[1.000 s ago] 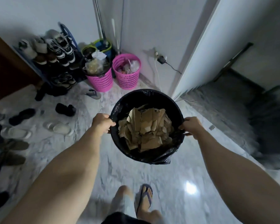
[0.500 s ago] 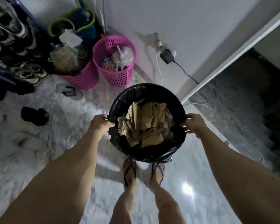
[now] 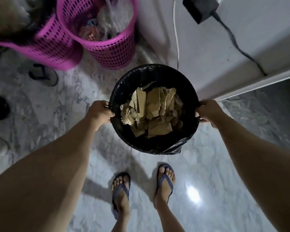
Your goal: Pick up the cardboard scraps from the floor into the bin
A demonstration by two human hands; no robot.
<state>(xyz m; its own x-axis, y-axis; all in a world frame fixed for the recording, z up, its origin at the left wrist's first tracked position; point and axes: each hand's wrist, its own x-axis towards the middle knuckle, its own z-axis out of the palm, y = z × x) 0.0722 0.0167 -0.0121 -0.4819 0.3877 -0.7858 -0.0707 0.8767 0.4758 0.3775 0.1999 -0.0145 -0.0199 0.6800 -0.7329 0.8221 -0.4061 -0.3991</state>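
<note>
You are gripping the bin (image 3: 155, 76) rim, left hand (image 3: 100, 111) and right hand (image 3: 208, 111) fingers curled on opposite sides. Cardboard scraps (image 3: 151, 111) are filling it.

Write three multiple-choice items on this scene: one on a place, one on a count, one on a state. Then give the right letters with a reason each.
1. Where are the cardboard scraps?
A. inside the black-lined bin
B. scattered on the marble floor
C. in a pink basket

2. How many pink baskets are in view?
A. one
B. two
C. four

3. How is the bin held?
A. left hand only
B. right hand only
C. both hands grip the rim

Key: 1 A, the scraps fill the liner. 2 B, the nearer pink basket and the blurred pink basket stand side by side. 3 C, one hand on each side.
</note>
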